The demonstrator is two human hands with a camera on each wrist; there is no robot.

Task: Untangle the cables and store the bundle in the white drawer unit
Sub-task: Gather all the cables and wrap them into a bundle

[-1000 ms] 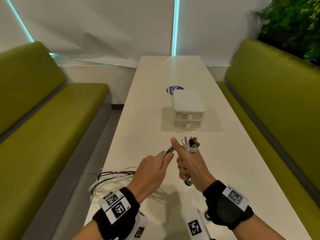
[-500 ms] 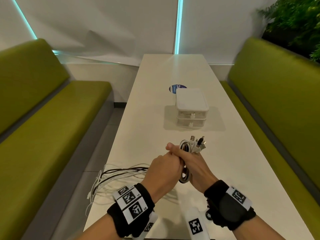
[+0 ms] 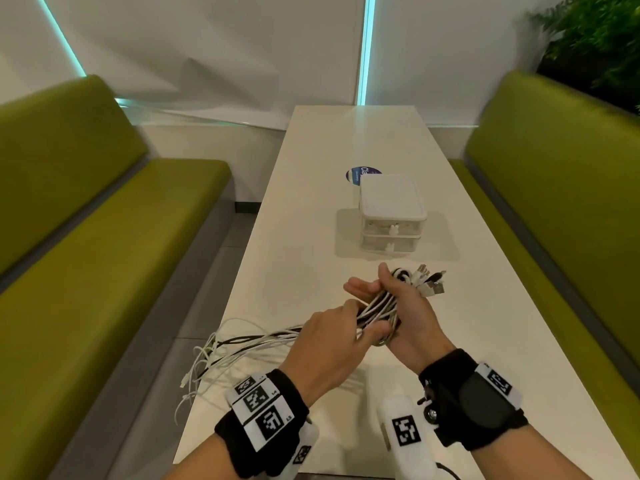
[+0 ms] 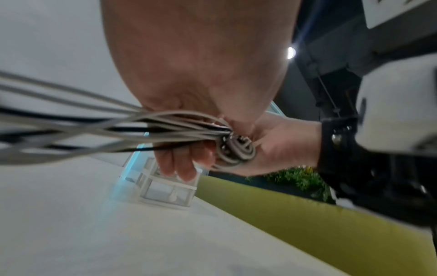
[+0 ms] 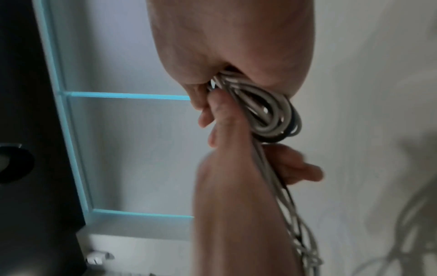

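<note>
Winding is only partway: the right hand (image 3: 408,313) clamps the coiled cables (image 3: 379,308), the left hand (image 3: 332,344) pinches loose lengths trailing off the table (image 3: 311,237); the white drawer unit (image 3: 391,216) sits shut beyond.

I am counting two hands in view: my left hand (image 3: 325,341) and my right hand (image 3: 412,320). One cable bundle (image 3: 379,311) is lying across them; its strands are overlapping too much for an exact count, though white ones are outnumbering black ones. One white drawer unit (image 3: 393,216) is standing on one table (image 3: 311,237), and it is showing two drawers, each with one knob. Two green benches are flanking the table, and one blue sticker (image 3: 356,174) is showing behind the unit.
</note>
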